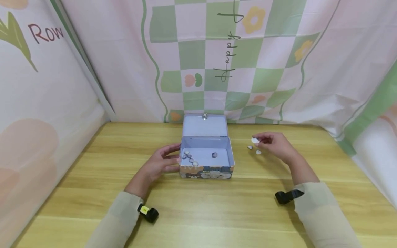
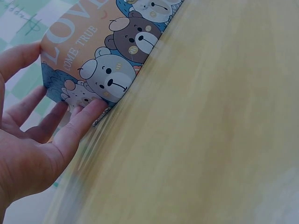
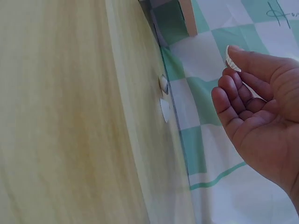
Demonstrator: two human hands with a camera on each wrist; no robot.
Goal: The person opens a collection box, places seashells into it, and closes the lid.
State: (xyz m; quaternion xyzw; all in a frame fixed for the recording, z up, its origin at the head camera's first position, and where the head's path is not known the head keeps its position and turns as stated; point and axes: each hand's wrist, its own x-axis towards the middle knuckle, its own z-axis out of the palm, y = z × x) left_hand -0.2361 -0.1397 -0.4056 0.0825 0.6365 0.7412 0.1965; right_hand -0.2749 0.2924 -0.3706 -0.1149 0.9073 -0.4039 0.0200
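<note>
White shell (image 1: 255, 140) pinched in right hand (image 1: 277, 144), right of open tin box (image 1: 206, 162) | left hand (image 1: 162, 162) flat, fingers straight, steadying box side | advice: carry shell low over rim, keep box braced, release gently.

Staged booth: cloth backdrop (image 1: 263, 62), wood table (image 1: 217, 213)

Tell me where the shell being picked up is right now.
The shell is pinched in the right hand, just above the table, right of the open tin box, over two loose shells.
</note>
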